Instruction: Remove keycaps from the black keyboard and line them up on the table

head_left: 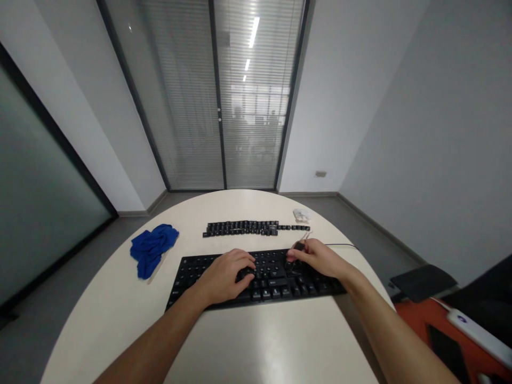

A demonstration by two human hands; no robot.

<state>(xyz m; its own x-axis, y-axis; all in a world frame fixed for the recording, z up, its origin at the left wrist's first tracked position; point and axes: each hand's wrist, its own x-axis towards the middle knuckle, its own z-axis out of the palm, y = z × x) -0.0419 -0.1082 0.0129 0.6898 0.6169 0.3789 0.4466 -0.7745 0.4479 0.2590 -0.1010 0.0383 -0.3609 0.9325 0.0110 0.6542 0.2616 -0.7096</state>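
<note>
On the left of the surface (108, 304), you have a crumpled blue cloth (154, 248), with a pale strip showing at its edge. Next, the black keyboard (276, 282) lies flat in front of you, spanning the middle. Your left grip (230, 276) rests on it, fingers curled, thumb near them. Something dark shows in the gap; can't tell whether you're clamped on it. Beyond the keyboard, loose keycaps (242, 228) sit in rows, with a thin single line running off to the right. A white crumpled packet (301, 215) lies past that line's end. Your right grip (320, 257) is over the keyboard's right part, thumb and finger together on a small black piece (298, 246), likely a keycap. Thin pale prongs (307, 234) show just beyond; can't tell if you're touching them. A dark cable (342, 245) runs off right.

Step in hand reads as keycap handling at the keyboard. Next move calls for a firm pinch on the right and a steady board on the left.
</note>
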